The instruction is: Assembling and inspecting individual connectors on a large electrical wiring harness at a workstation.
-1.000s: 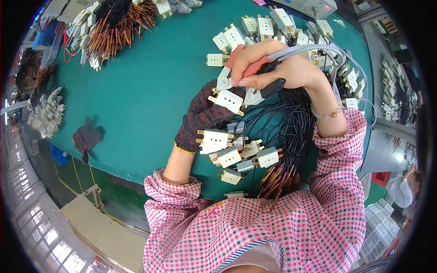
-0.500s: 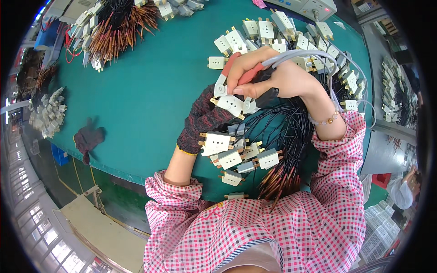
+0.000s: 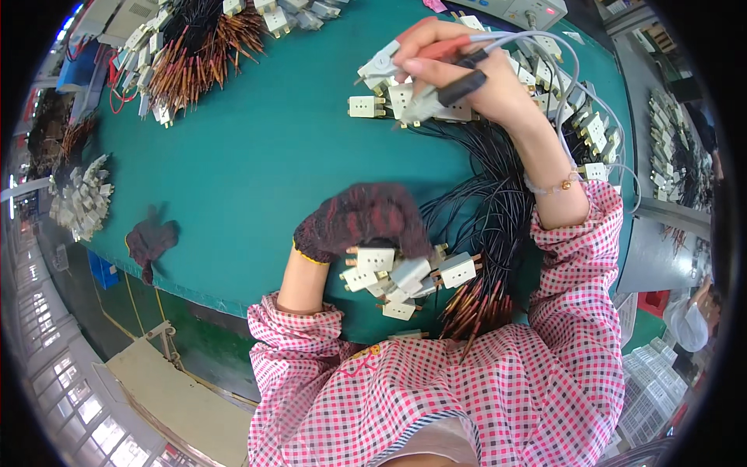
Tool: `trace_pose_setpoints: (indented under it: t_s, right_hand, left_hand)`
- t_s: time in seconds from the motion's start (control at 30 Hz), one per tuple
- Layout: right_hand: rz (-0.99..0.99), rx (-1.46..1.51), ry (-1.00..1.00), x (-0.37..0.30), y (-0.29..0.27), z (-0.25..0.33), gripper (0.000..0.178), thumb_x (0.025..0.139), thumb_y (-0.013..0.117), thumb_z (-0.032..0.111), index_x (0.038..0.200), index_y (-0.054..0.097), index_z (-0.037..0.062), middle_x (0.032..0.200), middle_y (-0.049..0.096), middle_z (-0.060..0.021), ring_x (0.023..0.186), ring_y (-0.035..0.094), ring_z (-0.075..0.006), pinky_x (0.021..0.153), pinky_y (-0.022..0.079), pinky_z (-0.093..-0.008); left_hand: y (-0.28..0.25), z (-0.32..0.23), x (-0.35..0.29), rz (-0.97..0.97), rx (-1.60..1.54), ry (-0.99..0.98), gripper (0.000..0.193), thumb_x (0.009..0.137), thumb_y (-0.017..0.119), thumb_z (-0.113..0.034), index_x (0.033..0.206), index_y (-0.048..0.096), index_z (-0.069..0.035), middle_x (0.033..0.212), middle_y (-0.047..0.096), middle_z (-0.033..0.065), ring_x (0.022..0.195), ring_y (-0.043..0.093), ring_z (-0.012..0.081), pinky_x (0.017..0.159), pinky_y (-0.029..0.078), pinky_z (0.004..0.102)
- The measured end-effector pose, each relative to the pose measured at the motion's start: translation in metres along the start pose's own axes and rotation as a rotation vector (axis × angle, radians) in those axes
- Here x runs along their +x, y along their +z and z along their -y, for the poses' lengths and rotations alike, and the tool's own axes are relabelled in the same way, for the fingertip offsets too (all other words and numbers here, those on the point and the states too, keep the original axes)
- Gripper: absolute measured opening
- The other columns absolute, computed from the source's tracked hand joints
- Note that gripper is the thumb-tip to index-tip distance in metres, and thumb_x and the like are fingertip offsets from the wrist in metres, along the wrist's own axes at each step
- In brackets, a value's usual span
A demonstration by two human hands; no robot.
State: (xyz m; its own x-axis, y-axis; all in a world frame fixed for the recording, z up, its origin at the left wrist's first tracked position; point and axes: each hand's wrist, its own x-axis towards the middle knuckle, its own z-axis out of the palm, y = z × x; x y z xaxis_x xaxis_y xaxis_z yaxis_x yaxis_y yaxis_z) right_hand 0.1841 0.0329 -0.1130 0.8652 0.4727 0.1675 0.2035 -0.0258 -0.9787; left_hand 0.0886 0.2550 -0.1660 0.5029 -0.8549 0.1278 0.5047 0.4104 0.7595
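On the green bench, wide and matted, nearly everything within reach of the black wire bundle fanned across its right half. Beyond the bundle's far end, rows of white plugs and a grey box with a red light at the bench's back edge. Far to the bundle's left, a second heap of wires with copper ends, a pile of pale parts and a dark spare glove. Past the bench's right edge, a grey bin and stacked white trays; along the left, bright windows and a pale floor.

At the bundle's far end, right hand, bare, closed around a red and a black clip on grey leads, both held against one white plug. At the bundle's near end, left hand, gloved in dark red knit, curled down over a cluster of white plugs; whether gripping or merely pressing, cannot tell. Copper wire ends just beside that cluster, toward the body.

Likely trouble, judged from this: grey leads looped over the far plugs and apt to drag some off if pulled sharply; a clip slipping off its pin, given the pinch from above; black wires snagging and tugging the near cluster out from under the glove; bare copper ends pricking the unprotected right wrist or catching the checked sleeve.
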Motion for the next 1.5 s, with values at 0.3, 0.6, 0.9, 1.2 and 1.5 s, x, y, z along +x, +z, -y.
trace_pose_setpoints:
  t_s: [0.3,0.6,0.9,1.2,1.5]
  right_hand:
    - [0.259,-0.375,-0.109,-0.004,0.017,-0.002,0.009,0.078,0.064,0.002,0.087,0.062,-0.0003,0.081,0.062,-0.0053,0.071,0.058,-0.0118,0.064,0.047,-0.0228]
    - [0.207,-0.206,-0.131,-0.005,0.011,-0.004,0.007,0.081,0.063,0.003,0.087,0.063,-0.0007,0.082,0.062,-0.0056,0.072,0.057,-0.0108,0.065,0.047,-0.0229]
    - [0.281,-0.004,-0.184,-0.008,0.018,0.010,0.011,0.078,0.068,0.008,0.085,0.066,0.0005,0.082,0.064,-0.0090,0.077,0.061,-0.0149,0.068,0.049,-0.0256]
    - [0.370,0.042,-0.082,-0.010,0.026,0.008,0.015,0.075,0.072,0.011,0.083,0.067,-0.0003,0.076,0.064,-0.0073,0.075,0.057,-0.0149,0.064,0.046,-0.0256]
    - [0.336,0.014,-0.138,-0.011,0.028,0.004,0.012,0.075,0.070,0.008,0.083,0.067,-0.0003,0.078,0.064,-0.0075,0.070,0.058,-0.0133,0.062,0.046,-0.0249]
  left_hand:
    - [-0.036,-0.001,0.019,-0.760,1.910,0.129,0.054,0.072,0.072,-0.024,0.120,0.051,-0.006,0.121,0.052,0.0130,0.113,0.049,0.0302,0.091,0.043,0.0417]
    - [-0.022,0.013,-0.002,-0.801,0.635,0.359,0.044,0.079,0.069,-0.019,0.117,0.053,-0.006,0.119,0.057,0.0125,0.104,0.057,0.0276,0.084,0.051,0.0392]
    - [-0.019,0.010,-0.006,-0.463,0.139,0.203,0.054,0.069,0.073,-0.008,0.118,0.053,0.003,0.105,0.063,0.0147,0.091,0.063,0.0238,0.075,0.054,0.0355]
    - [-0.011,-0.001,-0.010,-0.600,0.259,-0.139,0.070,0.058,0.078,-0.008,0.123,0.053,-0.005,0.105,0.063,0.0061,0.093,0.061,0.0169,0.075,0.051,0.0291]
    - [-0.011,0.003,-0.007,-0.638,0.267,-0.065,0.065,0.056,0.078,-0.012,0.118,0.056,-0.005,0.099,0.064,0.0055,0.087,0.061,0.0167,0.073,0.052,0.0296]
